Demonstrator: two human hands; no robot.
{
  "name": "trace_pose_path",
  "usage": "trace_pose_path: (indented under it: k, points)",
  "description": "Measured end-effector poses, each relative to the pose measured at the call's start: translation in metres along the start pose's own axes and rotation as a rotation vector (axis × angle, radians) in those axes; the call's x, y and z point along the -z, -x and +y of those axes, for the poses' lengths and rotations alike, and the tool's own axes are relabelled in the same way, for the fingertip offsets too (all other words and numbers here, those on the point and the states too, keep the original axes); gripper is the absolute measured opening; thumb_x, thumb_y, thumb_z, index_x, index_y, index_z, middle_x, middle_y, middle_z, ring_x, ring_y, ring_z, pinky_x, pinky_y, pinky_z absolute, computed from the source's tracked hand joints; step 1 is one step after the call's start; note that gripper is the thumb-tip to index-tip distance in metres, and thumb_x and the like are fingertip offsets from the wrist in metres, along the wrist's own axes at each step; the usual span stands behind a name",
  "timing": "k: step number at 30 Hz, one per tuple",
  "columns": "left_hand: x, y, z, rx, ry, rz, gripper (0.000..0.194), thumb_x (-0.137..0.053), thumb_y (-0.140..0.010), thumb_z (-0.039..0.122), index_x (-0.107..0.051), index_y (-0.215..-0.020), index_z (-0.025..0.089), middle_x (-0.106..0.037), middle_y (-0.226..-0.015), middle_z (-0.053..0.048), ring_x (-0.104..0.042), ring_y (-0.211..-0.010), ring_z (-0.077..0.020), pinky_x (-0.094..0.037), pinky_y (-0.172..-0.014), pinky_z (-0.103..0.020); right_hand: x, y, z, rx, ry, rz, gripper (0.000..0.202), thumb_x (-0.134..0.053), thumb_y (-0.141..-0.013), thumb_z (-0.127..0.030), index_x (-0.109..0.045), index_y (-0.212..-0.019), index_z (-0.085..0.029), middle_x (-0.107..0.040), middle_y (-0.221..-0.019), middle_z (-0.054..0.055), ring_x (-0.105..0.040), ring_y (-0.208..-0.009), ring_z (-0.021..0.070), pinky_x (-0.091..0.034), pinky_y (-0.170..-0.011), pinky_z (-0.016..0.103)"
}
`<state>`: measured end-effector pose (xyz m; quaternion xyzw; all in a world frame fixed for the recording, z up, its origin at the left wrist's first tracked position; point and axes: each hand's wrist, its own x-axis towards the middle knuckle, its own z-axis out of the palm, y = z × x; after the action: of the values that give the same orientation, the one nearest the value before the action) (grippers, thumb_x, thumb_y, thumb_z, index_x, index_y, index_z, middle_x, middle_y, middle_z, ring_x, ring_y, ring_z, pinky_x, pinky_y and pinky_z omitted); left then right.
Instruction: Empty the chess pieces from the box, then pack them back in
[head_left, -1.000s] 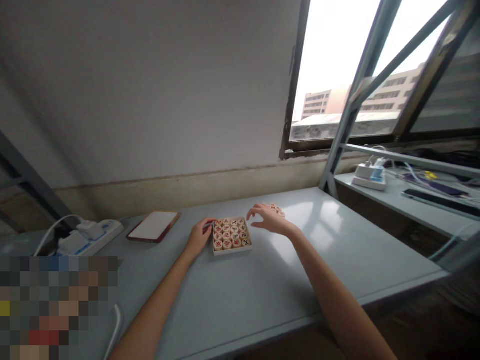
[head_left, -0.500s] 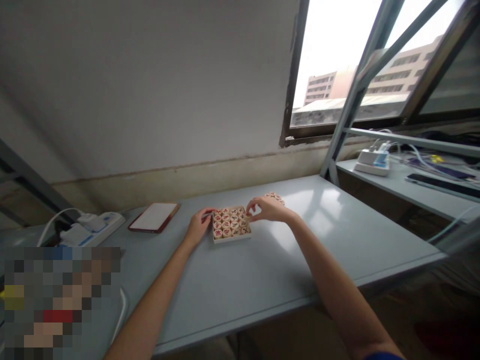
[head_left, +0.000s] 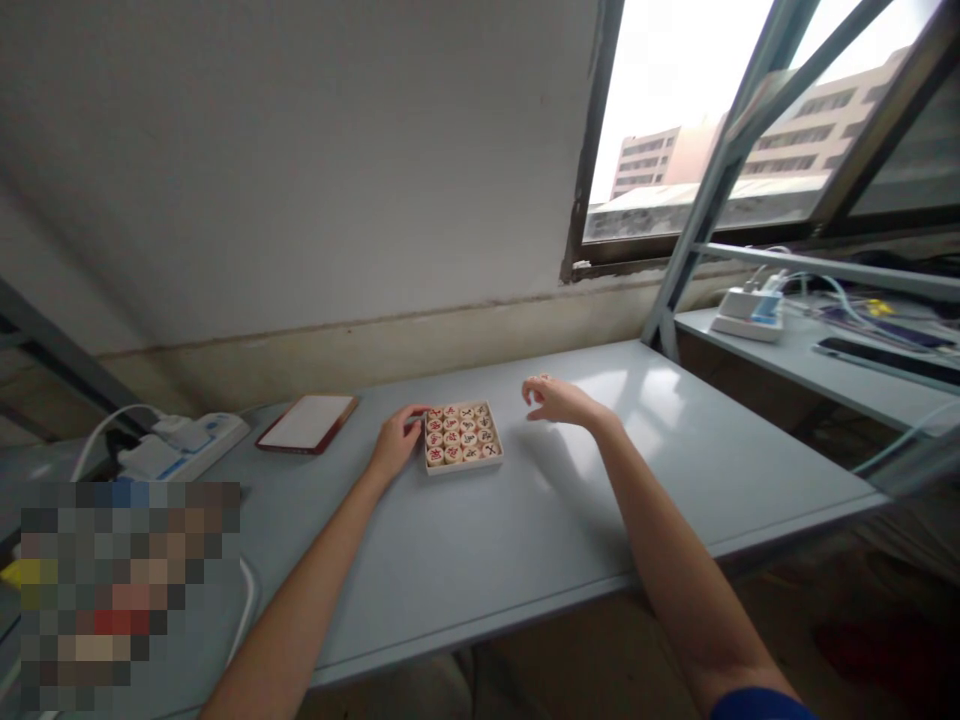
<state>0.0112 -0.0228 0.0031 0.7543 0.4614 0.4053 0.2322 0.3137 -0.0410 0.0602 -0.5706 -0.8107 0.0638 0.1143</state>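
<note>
The shallow white box [head_left: 466, 468] lies flat near the middle of the grey surface [head_left: 525, 560], its open top showing round pieces [head_left: 471, 438] set in four rows of four. The two columns towards the left hand bear red characters, the other two dark ones. A narrow gap shows between the pieces and the wall on the right-hand side.

The left hand [head_left: 394, 448] is just beside the box's left side. Its forefinger reaches the far left corner and appears to touch the rim, while the thumb lies nearer, beside the same wall; these fingers are apart, with the box to their right rather than between them.

The right hand [head_left: 556, 401] is well apart from the box, to its right and slightly farther back, raised above the surface. Its fingers are curled, with a gap between thumb and forefinger; nothing can be made out between them.

Farther left lies a flat white panel [head_left: 306, 422] with a dark red and brown edge, then a power strip [head_left: 196, 446] with plugs in it. Behind the surface is the wall [head_left: 300, 180]; a window [head_left: 660, 110] and a slanting metal post [head_left: 709, 190] stand to the right.
</note>
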Motion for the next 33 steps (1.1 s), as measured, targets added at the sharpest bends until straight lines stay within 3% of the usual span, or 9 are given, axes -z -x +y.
trace_pose_path:
  k: [3, 5, 7, 12, 16, 21, 25, 29, 33]
  points:
    - [0.0, -0.001, 0.0, 0.003, 0.013, -0.007, 0.028, -0.041, -0.076, 0.016, -0.057, -0.099, 0.016, -0.061, -0.1, -0.006, -0.055, -0.095, -0.0155, -0.047, -0.08, -0.029, -0.017, -0.009, -0.033, 0.188, -0.079, 0.132, 0.018, -0.057, -0.074, -0.024, -0.056, -0.092, -0.022, -0.056, -0.086, 0.002, -0.05, -0.076, 0.0122, -0.035, -0.067, 0.023]
    - [0.0, -0.001, 0.0, -0.01, -0.008, -0.004, 0.028, -0.041, -0.076, 0.017, -0.057, -0.099, 0.016, -0.061, -0.101, -0.006, -0.055, -0.095, -0.0155, -0.045, -0.083, -0.03, -0.029, -0.011, -0.054, 0.279, -0.085, 0.226, 0.027, -0.054, -0.076, -0.022, -0.053, -0.103, -0.025, -0.053, -0.1, 0.003, -0.047, -0.091, 0.0148, -0.034, -0.076, 0.026]
    - [0.0, -0.001, 0.001, -0.027, -0.073, 0.01, 0.028, -0.041, -0.076, 0.016, -0.057, -0.1, 0.017, -0.061, -0.102, -0.005, -0.054, -0.097, -0.0157, -0.039, -0.092, -0.034, -0.039, -0.011, -0.069, 0.342, -0.041, 0.242, 0.04, -0.052, -0.077, -0.02, -0.046, -0.116, -0.029, -0.049, -0.11, 0.003, -0.043, -0.098, 0.0169, -0.032, -0.081, 0.03]
    - [-0.002, 0.0, 0.002, 0.001, -0.239, 0.041, 0.035, -0.037, -0.081, 0.022, -0.049, -0.114, 0.02, -0.057, -0.114, -0.006, -0.048, -0.108, -0.0174, -0.008, -0.105, -0.048, -0.048, -0.014, -0.084, 0.417, 0.044, 0.205, 0.053, -0.044, -0.079, -0.011, -0.035, -0.127, -0.033, -0.045, -0.119, 0.003, -0.04, -0.102, 0.0173, -0.031, -0.081, 0.03]
    - [-0.004, 0.0, -0.003, 0.003, -0.28, -0.039, 0.036, -0.032, -0.084, 0.028, -0.051, -0.114, 0.022, -0.057, -0.114, -0.005, -0.048, -0.109, -0.017, -0.007, -0.105, -0.048, -0.048, -0.027, -0.086, 0.371, 0.145, 0.242, 0.047, -0.043, -0.081, -0.012, -0.04, -0.124, -0.029, -0.045, -0.114, 0.007, -0.038, -0.1, 0.0189, -0.031, -0.08, 0.031]
    - [-0.004, -0.002, -0.006, 0.002, -0.246, -0.026, 0.036, -0.035, -0.082, 0.029, -0.054, -0.111, 0.023, -0.058, -0.113, -0.004, -0.051, -0.105, -0.0175, -0.02, -0.103, -0.044, -0.051, -0.04, -0.086, 0.321, 0.16, 0.263, 0.026, -0.048, -0.081, -0.019, -0.053, -0.106, -0.025, -0.049, -0.101, 0.006, -0.04, -0.094, 0.0184, -0.033, -0.078, 0.029]
    - [-0.003, -0.003, -0.01, -0.014, -0.167, -0.014, 0.035, -0.038, -0.08, 0.033, -0.058, -0.107, 0.022, -0.06, -0.11, -0.005, -0.052, -0.104, -0.019, -0.032, -0.098, -0.041, -0.043, -0.039, -0.078, 0.243, 0.037, 0.397, 0.019, -0.054, -0.078, -0.032, -0.056, -0.096, -0.024, -0.051, -0.097, 0.003, -0.042, -0.092, 0.0185, -0.035, -0.077, 0.029]
    - [-0.004, -0.004, -0.017, 0.0, -0.056, -0.009, 0.036, -0.04, -0.079, 0.034, -0.055, -0.109, 0.02, -0.058, -0.111, -0.007, -0.052, -0.105, -0.0196, -0.035, -0.095, -0.039, -0.034, -0.035, -0.05, 0.038, 0.014, 0.543, 0.02, -0.046, -0.082, -0.034, -0.056, -0.095, -0.023, -0.051, -0.098, 0.007, -0.043, -0.094, 0.0212, -0.034, -0.08, 0.034]
    - [-0.005, -0.003, -0.019, 0.011, 0.01, -0.013, 0.04, -0.04, -0.079, 0.03, -0.047, -0.117, 0.019, -0.058, -0.112, -0.006, -0.05, -0.108, -0.0179, -0.034, -0.097, -0.038, -0.041, -0.032, -0.013, -0.163, 0.097, 0.429, 0.022, -0.049, -0.078, -0.023, -0.057, -0.098, -0.02, -0.049, -0.105, 0.011, -0.042, -0.099, 0.0264, -0.032, -0.083, 0.04]
